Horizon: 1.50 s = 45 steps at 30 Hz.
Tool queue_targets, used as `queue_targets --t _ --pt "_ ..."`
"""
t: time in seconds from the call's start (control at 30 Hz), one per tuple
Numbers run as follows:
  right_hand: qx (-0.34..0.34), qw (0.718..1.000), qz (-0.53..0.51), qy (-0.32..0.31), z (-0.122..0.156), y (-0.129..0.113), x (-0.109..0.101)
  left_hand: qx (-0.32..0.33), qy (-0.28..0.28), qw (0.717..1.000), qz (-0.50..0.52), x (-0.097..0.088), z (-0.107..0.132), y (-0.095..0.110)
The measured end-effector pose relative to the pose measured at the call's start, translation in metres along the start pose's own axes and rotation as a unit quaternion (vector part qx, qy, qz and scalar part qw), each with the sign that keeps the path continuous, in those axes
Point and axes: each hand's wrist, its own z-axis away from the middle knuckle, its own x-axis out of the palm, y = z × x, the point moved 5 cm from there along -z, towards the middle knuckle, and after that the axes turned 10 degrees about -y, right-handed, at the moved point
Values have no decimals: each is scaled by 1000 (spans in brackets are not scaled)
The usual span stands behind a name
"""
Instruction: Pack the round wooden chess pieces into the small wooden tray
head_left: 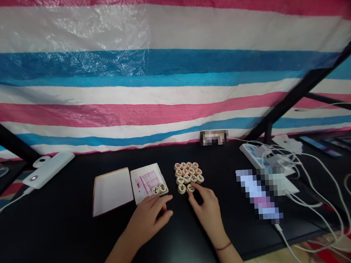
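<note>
Round Chinese chess pieces [192, 171] stand in neat rows on the black table, some with red characters and some with black. At the front row, my right hand [208, 207] has its thumb and forefinger closed around one chess piece [190, 188], beside another black-marked one. My left hand [149, 218] hovers at the near edge of an open white box [138, 179], its thumb and forefinger apart with nothing between them. Two black-marked pieces [159, 188] lie in that box's front right corner, over a sheet with pink lines. The box's lid [112, 191] lies to its left, inside up.
A white power bank [48, 171] with a cable sits at the left. On the right are a phone [259, 197], a power strip [251, 154] and tangled white cables [324, 178]. A small blurred device [214, 137] stands at the back, before a striped tarp [162, 108].
</note>
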Motion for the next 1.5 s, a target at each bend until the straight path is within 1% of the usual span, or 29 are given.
queue_targets --t 0.4,0.5,0.63,0.7,0.77,0.93,1.0,1.1,1.2,1.3,1.4,1.43,1.5 --pt "14 1000 16 -1 2 7 4 6 12 1000 -22 1 -1 -1" --pt "13 1000 13 1 2 8 5 27 46 997 -48 -2 0 2" --pt "6 1000 10 7 2 6 4 37 129 986 -102 -9 3 0" --pt "5 1000 8 6 2 5 3 24 165 977 -133 -11 4 -4" --pt "8 1000 5 3 1 5 3 2 182 970 -163 -11 5 -12" --pt "9 1000 -5 2 2 7 3 -57 158 961 -221 0 4 -30" --pt "16 1000 -11 17 3 7 1 -73 151 956 -242 3 3 -33" --pt "30 998 -18 58 5 4 -6 -88 152 948 -265 4 1 -34" --pt "9 994 -15 104 7 -6 -15 -100 152 945 -271 3 -1 -32" --pt "-43 992 -19 113 6 -28 -18 -103 130 946 -277 4 -3 -32" --pt "-98 992 -43 70 -2 -57 -11 -103 107 947 -284 5 -5 -33" --pt "-115 991 -48 43 -6 -67 -5 -103 102 948 -282 5 -5 -34" --pt "-143 988 -41 -34 -15 -87 8 -96 96 952 -275 5 -4 -36"
